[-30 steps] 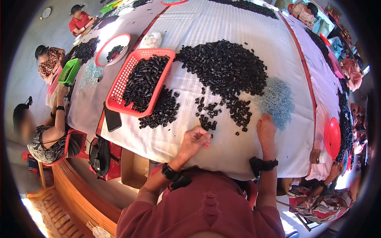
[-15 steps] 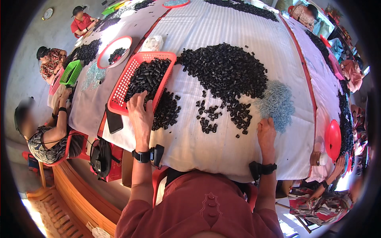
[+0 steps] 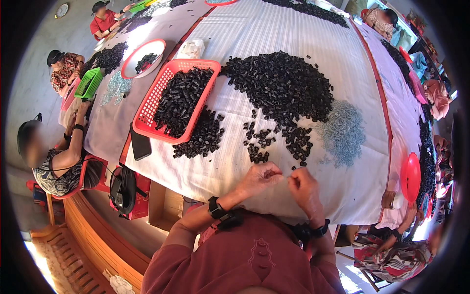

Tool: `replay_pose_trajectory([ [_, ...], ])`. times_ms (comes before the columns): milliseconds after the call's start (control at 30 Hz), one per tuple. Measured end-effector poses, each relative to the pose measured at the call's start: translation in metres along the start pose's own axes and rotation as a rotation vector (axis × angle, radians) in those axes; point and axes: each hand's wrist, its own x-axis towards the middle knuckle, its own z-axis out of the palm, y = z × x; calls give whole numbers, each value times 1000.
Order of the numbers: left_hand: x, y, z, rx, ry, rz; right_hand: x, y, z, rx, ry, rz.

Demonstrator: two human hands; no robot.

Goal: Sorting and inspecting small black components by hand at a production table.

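Observation:
Near the table's front edge my left hand (image 3: 260, 179) and my right hand (image 3: 303, 190) face each other, a small gap between them. Both have fingers pinched together; whatever they hold is too small to make out. Just beyond them lie loose small black plastic pieces (image 3: 297, 142), spilling from a large black heap (image 3: 279, 83). To the right of that heap spreads a pile of thin, pale blue clear pieces (image 3: 342, 132). On the left, a red plastic basket (image 3: 147, 105) holds many black pieces, with another black pile (image 3: 203, 139) against its right side.
A dark phone (image 3: 140, 143) lies by the basket's near corner. Behind the basket sits a crumpled white plastic bag (image 3: 191, 48). A red-rimmed bowl (image 3: 128, 66) and a green basket (image 3: 98, 78) stand to the left, a red dish (image 3: 411, 176) to the right. Several people work around the cloth-covered table.
My left hand has left the red basket and moved right, toward the table's front middle. My right hand has come left and nearer from beside the pale blue pile.

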Motion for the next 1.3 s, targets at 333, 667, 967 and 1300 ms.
replay_pose_trajectory([
  [333, -11, 0, -7, -284, -21, -80, 3, -14, 15, 232, -173, 2],
  [667, -13, -11, -4, -267, 69, -31, -5, 5, 29, 734, -228, 302],
  [967, -12, -5, 1, -248, 151, -10, -7, 4, 37, 668, -140, 215],
  [1300, -8, -9, 1, -328, 122, -48, -3, 8, 38, 776, -61, 244],
])
